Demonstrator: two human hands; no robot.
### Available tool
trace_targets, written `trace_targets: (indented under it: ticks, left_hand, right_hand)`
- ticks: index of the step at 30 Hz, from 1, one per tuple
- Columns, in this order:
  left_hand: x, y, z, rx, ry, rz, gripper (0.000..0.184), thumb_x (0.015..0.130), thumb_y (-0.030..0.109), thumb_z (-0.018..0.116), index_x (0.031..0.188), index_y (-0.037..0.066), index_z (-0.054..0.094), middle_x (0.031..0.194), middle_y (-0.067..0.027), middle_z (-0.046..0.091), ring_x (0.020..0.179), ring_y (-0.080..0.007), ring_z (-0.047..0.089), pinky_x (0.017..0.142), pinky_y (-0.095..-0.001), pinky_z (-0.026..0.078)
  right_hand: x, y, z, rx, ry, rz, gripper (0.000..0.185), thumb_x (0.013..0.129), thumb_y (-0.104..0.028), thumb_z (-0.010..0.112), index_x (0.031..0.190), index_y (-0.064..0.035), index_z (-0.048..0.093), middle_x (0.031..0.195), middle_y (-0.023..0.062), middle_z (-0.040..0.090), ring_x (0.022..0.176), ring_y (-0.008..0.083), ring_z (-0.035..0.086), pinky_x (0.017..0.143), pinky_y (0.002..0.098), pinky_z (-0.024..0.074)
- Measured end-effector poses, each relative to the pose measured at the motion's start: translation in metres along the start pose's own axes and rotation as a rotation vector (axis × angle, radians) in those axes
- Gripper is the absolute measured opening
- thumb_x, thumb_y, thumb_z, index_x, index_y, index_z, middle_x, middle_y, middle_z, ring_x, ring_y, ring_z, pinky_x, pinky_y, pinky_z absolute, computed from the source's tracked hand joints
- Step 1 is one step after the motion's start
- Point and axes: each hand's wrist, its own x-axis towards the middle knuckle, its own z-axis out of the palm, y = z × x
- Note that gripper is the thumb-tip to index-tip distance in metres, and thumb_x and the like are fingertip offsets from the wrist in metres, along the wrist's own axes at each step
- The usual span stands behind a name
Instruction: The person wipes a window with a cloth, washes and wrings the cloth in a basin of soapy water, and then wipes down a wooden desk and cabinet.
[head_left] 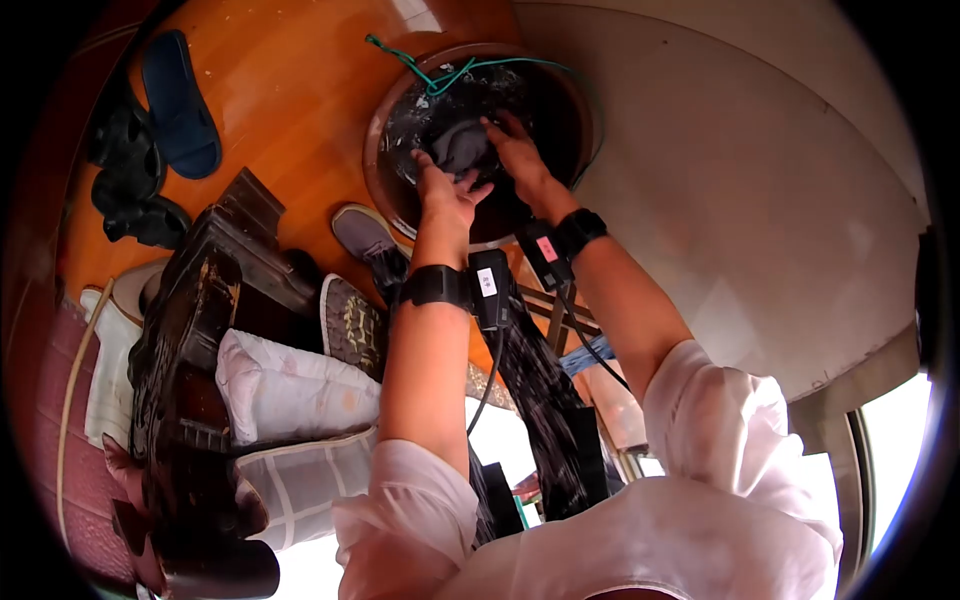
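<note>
A grey crumpled piece [463, 148] is seen between the two hands, inside a brown round basin [372, 140] whose dark interior is streaked with white. The piece lies nearest to the fingertips of both hands. Its outline is soft and uneven; the long axis seems to be slanted from beside the left fingertips, away and to the right, toward the right fingertips. Which end is its front cannot be told.

The left hand [452, 190] is held with the palm partly turned up and the fingers loosely parted. The right hand [517, 155] is reached a little farther forward, its fingers spread and pointed inward over the piece. Nothing is seen clasped in either hand; whether the piece is touched by the fingertips cannot be told.

Beyond the hands, a green cord [433, 88] is laid in a loose loop across the far rim. Behind each hand, a black device is strapped at the wrist, the left one marked with a white label [487, 282] and the right one with a pink label [546, 249]. To the left of the hands, a blue slipper [182, 105] is set on the orange-brown floor [270, 90]; nearer, a grey shoe [362, 233] is seen just beside the basin. To the right of the hands, a broad pale surface [750, 200] is seen.
</note>
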Motion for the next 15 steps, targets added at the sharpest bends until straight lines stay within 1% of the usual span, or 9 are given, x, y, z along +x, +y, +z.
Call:
trace_targets:
  ticks: [1,2,4,5,7,9,12,14,15]
  left_hand:
    - [-0.001,0.002,0.005,0.038,0.168,-0.018,0.064,0.089,0.058,0.039,0.133,0.011,0.036,0.139,-0.0115,0.036,0.128,-0.0335,0.033,0.095,-0.0614,0.035]
    - [0.006,0.001,0.002,0.04,0.174,-0.017,0.064,0.089,0.058,0.039,0.133,0.011,0.036,0.139,-0.0115,0.036,0.128,-0.0335,0.033,0.095,-0.0614,0.035]
    - [0.017,-0.001,-0.002,0.23,0.173,0.083,0.08,0.082,0.063,0.05,0.142,0.018,0.021,0.145,-0.008,0.024,0.13,-0.032,0.026,0.091,-0.0615,0.034]
    - [0.0,-0.002,0.012,0.26,0.274,0.181,0.088,0.078,0.058,0.061,0.143,0.025,0.012,0.143,-0.0067,0.027,0.126,-0.0315,0.03,0.088,-0.0588,0.036]
    - [0.003,-0.003,0.013,0.303,0.219,0.192,0.091,0.076,0.056,0.064,0.144,0.025,0.011,0.143,-0.0061,0.027,0.125,-0.0305,0.032,0.084,-0.0538,0.038]
    - [0.005,0.001,0.015,0.322,0.146,0.214,0.093,0.075,0.051,0.068,0.144,0.023,0.012,0.14,-0.0069,0.034,0.122,-0.0278,0.037,0.08,-0.0464,0.041]
    - [0.032,0.009,-0.001,0.289,-0.033,0.188,0.088,0.077,0.045,0.069,0.143,0.021,0.017,0.135,-0.0082,0.039,0.116,-0.0273,0.044,0.082,-0.0457,0.042]
    - [0.037,0.01,-0.005,0.338,-0.03,0.214,0.078,0.08,0.04,0.067,0.14,0.017,0.025,0.129,-0.0095,0.045,0.109,-0.0272,0.049,0.085,-0.0439,0.043]
    - [0.037,0.008,-0.009,0.324,-0.118,0.205,0.074,0.081,0.038,0.066,0.139,0.015,0.026,0.128,-0.0106,0.046,0.109,-0.0276,0.05,0.086,-0.0428,0.043]
  right_hand:
    - [0.014,0.013,0.007,0.085,-0.043,0.154,0.041,0.086,-0.026,0.058,0.12,-0.0048,0.053,0.114,0.0115,0.058,0.104,0.0225,0.055,0.085,0.0293,0.0437]
    - [0.021,0.016,0.012,0.17,-0.088,0.31,0.038,0.087,-0.023,0.057,0.121,-0.0071,0.053,0.111,0.0087,0.059,0.101,0.0217,0.055,0.082,0.0281,0.0451]
    - [0.047,0.044,0.017,0.083,-0.122,0.272,0.041,0.085,-0.02,0.058,0.123,-0.0051,0.049,0.111,0.0123,0.058,0.101,0.0235,0.057,0.077,0.0318,0.0487]
    - [0.081,0.088,0.027,-0.046,-0.011,0.336,0.047,0.083,-0.022,0.06,0.124,-0.0034,0.049,0.109,0.0147,0.059,0.095,0.0256,0.059,0.074,0.0328,0.049]
    - [0.084,0.093,0.033,-0.173,0.098,0.401,0.052,0.08,-0.024,0.062,0.125,-0.0017,0.048,0.108,0.017,0.061,0.089,0.0278,0.061,0.071,0.0339,0.0492]
    - [0.021,0.02,0.021,0.181,0.01,0.374,0.043,0.082,-0.023,0.061,0.119,-0.0036,0.053,0.095,0.011,0.063,0.071,0.0222,0.06,0.058,0.0325,0.0473]
    - [-0.027,0.003,0.01,0.219,-0.125,0.203,0.033,0.084,-0.025,0.06,0.112,-0.006,0.057,0.086,0.0061,0.061,0.061,0.0162,0.053,0.053,0.0303,0.0437]
    - [-0.061,-0.014,0.001,0.107,-0.226,0.275,0.03,0.087,-0.032,0.06,0.112,-0.0166,0.055,0.087,-0.0023,0.058,0.078,0.011,0.051,0.064,0.0227,0.0393]
    - [-0.069,-0.007,0.0,0.135,-0.228,0.184,0.028,0.086,-0.034,0.061,0.106,-0.0143,0.057,0.084,-0.0032,0.058,0.074,0.0084,0.051,0.061,0.0186,0.0383]
